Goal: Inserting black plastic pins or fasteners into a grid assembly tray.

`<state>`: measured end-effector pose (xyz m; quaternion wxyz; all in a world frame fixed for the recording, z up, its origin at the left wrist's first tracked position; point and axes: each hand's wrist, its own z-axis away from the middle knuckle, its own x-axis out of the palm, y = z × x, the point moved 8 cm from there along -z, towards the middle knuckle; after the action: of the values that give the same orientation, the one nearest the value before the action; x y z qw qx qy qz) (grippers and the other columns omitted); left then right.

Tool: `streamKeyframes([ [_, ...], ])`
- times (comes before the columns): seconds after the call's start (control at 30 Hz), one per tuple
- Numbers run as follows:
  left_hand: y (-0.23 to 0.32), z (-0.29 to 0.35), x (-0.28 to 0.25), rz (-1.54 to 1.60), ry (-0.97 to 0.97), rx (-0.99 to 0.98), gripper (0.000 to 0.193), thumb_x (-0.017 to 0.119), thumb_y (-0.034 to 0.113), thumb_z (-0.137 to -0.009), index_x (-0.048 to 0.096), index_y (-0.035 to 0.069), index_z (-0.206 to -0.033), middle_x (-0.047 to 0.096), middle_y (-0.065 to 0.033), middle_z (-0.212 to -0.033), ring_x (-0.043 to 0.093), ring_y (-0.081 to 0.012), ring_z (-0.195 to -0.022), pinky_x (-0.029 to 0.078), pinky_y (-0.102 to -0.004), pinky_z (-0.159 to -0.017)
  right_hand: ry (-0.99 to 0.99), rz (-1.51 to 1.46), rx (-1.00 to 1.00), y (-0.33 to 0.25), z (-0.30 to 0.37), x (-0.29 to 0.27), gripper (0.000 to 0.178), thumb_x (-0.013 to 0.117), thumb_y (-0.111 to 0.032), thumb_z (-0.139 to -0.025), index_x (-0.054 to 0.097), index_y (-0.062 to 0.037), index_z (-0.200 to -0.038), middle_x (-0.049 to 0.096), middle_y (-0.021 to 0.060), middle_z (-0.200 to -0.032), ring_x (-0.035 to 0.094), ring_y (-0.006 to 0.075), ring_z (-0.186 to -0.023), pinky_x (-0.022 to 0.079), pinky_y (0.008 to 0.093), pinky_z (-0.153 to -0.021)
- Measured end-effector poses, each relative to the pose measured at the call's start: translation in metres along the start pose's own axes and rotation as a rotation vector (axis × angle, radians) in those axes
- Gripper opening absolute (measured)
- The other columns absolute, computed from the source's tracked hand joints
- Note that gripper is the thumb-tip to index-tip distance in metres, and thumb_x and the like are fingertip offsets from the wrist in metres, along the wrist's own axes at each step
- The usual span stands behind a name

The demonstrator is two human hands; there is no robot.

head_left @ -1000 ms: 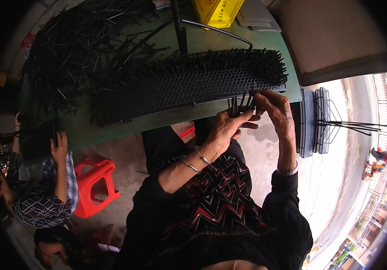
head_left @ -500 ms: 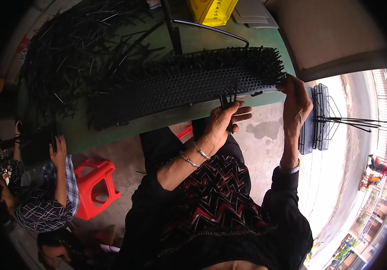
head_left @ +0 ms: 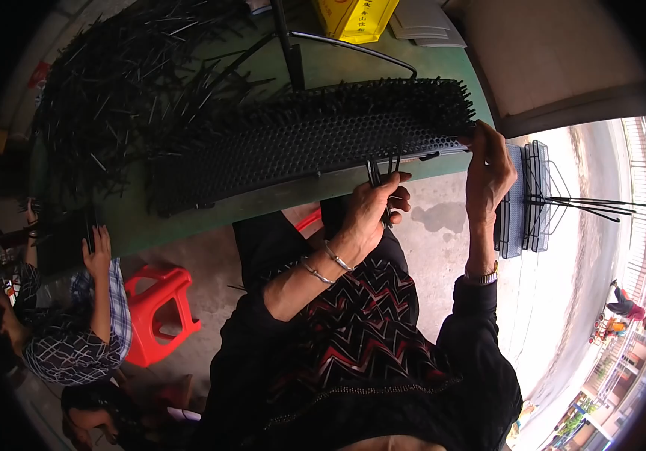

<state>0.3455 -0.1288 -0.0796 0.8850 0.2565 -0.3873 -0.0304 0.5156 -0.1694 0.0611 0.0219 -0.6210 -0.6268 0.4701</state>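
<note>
A long black panel [head_left: 263, 161] full of round holes lies along the near edge of the green table. Short black strips [head_left: 413, 98] stand up thickly along its far side, while the near rows of holes are bare. My left hand [head_left: 368, 209] is closed around a few thin black strips [head_left: 373, 173], which point up toward the panel's front edge. At the panel's right end, my right hand [head_left: 490, 169] has its thumb and fingers pinched together. Whatever is between those fingertips is too small and dark to make out.
A large heap of loose black strips [head_left: 105, 90] covers the table's left side. A black metal frame [head_left: 293, 64] stands behind the panel, near a yellow bag [head_left: 357, 19]. Another person's hand [head_left: 98, 252] is at the lower left, by a red stool [head_left: 159, 316]. Wire racks [head_left: 535, 195] stand at right.
The fingers of my left hand have curled in more around the strips. My right hand has shifted slightly at the panel's right end and stays pinched. The panel has not moved.
</note>
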Motion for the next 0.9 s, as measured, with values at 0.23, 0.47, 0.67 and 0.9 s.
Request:
streamKeyframes([
  [0.23,-0.005,0.002,0.002,0.067,-0.035,-0.003,0.027,0.061,0.026,-0.093,0.065,0.001,-0.101,0.054,0.0001,-0.07,0.045,-0.0071,-0.058,0.03,-0.0209,-0.045,0.005,0.083,-0.041,-0.006,0.002,0.001,0.016,0.057,-0.007,-0.095,0.066,-0.0023,-0.107,0.073,0.0046,-0.082,0.07,0.0102,-0.076,0.053,0.0222,-0.067],
  [0.47,-0.011,0.002,0.0,0.045,-0.069,-0.031,0.028,0.06,0.024,-0.094,0.064,0.0,-0.109,0.053,0.0004,-0.077,0.044,-0.0059,-0.061,0.029,-0.0195,-0.046,-0.072,0.08,-0.05,-0.001,0.007,0.008,0.017,0.058,-0.006,-0.093,0.067,-0.0033,-0.108,0.071,0.0075,-0.09,0.07,0.0134,-0.08,0.054,0.0242,-0.069],
  [0.67,-0.009,0.006,0.004,0.038,-0.084,-0.027,0.031,0.061,0.027,-0.094,0.064,0.0,-0.109,0.05,0.0027,-0.075,0.042,-0.0046,-0.06,0.029,-0.0195,-0.046,-0.123,0.227,-0.083,-0.005,0.001,0.021,0.017,0.065,-0.012,-0.09,0.071,-0.0119,-0.106,0.062,0.0041,-0.092,0.063,0.0137,-0.074,0.049,0.0252,-0.063],
  [0.9,-0.008,0.012,0.012,0.036,-0.116,-0.015,0.038,0.059,0.035,-0.096,0.063,0.0,-0.109,0.044,0.0052,-0.072,0.037,-0.0036,-0.059,0.028,-0.019,-0.047,-0.185,0.335,-0.246,-0.006,0.001,0.032,0.023,0.067,-0.015,-0.088,0.072,-0.0206,-0.11,0.058,0.0027,-0.096,0.059,0.0179,-0.08,0.048,0.0296,-0.068],
])
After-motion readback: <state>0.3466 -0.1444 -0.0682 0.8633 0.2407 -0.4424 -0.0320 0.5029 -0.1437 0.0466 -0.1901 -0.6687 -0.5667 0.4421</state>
